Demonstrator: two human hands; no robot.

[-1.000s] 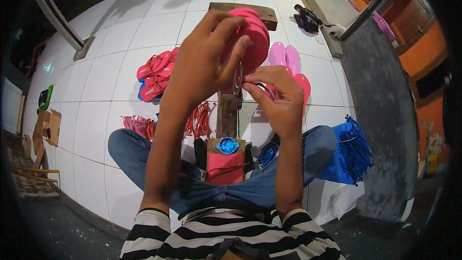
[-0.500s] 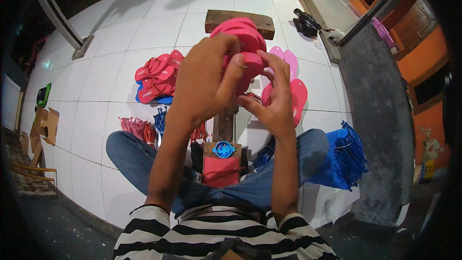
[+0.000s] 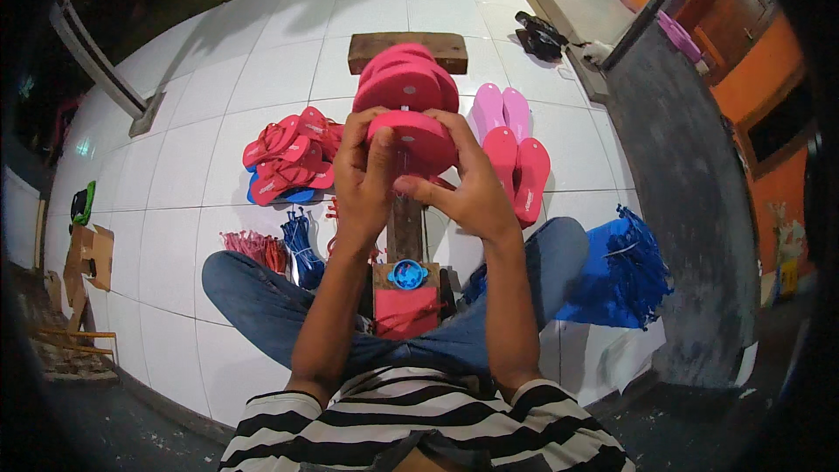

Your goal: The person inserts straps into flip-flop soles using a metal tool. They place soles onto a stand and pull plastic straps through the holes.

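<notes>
Both my hands grip a red flip-flop sole above a narrow wooden beam. My left hand has its fingers wrapped round the left edge, and my right hand holds the right edge, its thumb pressed toward the underside. A pale dot shows on the sole's face; its underside is hidden by the fingers. Just beyond it, more red soles stand stacked in front of a wooden block. Close to my lap, a small blue cup sits on the beam's near end, beside a red pad.
Strapped red flip-flops are piled to the left, with red straps and blue straps nearer. Pink soles and red soles lie on the right. A big blue strap bundle rests beside my right knee.
My hands have come lower and nearer, with the sole between them. My left hand has swung off the stack to the sole's left side, so the stacked soles now show more fully.
</notes>
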